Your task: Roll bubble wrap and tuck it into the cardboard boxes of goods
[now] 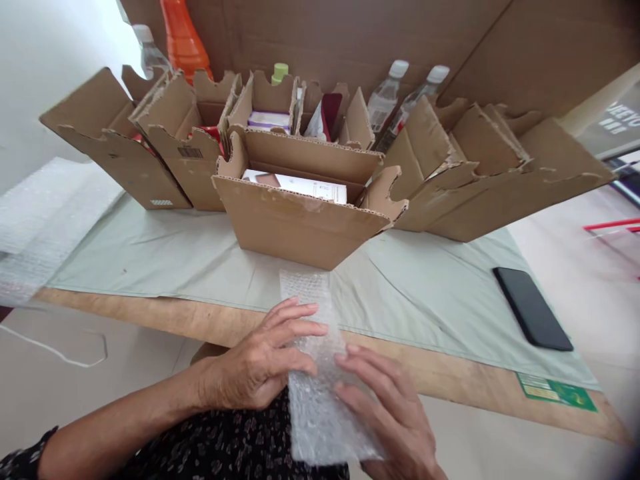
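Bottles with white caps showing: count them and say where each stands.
3: the left bottle, beside the orange bottle; the middle bottle and the right bottle, side by side right of centre. The boxes may hide more.

A black phone (533,309) lies at the right on a pale green cloth (430,287), which covers the table (465,383) except along its near edge. A green card (565,392) projects from beneath the cloth. At the far side, two clear bottles (384,99) and, farther left, an orange bottle (185,37) stand before a cardboard panel (310,33).
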`<act>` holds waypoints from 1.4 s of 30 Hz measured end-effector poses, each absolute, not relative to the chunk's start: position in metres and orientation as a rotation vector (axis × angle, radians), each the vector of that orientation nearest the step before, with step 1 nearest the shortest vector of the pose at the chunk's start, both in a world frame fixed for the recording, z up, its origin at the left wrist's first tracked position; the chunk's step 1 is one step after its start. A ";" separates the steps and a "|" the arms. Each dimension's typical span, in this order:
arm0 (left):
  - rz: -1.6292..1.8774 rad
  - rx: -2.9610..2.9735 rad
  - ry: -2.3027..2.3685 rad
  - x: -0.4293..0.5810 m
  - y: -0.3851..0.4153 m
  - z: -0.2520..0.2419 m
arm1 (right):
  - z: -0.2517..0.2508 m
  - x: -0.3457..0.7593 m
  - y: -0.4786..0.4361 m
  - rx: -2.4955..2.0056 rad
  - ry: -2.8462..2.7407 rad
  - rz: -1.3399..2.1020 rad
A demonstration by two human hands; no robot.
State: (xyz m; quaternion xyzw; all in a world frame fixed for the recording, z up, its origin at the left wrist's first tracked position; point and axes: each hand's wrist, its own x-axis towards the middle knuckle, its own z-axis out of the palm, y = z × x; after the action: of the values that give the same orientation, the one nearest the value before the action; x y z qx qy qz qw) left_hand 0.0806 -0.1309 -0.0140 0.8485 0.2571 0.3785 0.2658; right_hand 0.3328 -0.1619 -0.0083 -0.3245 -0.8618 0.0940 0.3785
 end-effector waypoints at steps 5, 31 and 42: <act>0.938 2.274 0.855 0.063 -0.159 -0.025 | -0.016 0.316 -0.171 -0.863 -2.207 0.453; 0.932 2.376 1.315 0.060 -0.153 -0.033 | -0.043 0.303 -0.151 -1.085 -2.289 0.297; 0.942 2.136 1.576 0.079 -0.145 -0.034 | -0.040 0.294 -0.133 -1.240 -2.005 0.296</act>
State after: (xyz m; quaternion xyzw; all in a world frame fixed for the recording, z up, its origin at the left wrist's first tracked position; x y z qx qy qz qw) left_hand 0.0790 -0.1452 -0.0342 0.7483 0.5521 0.3302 0.1619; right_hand 0.2936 -0.1327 -0.0397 -0.4840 -0.7828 0.1155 0.3737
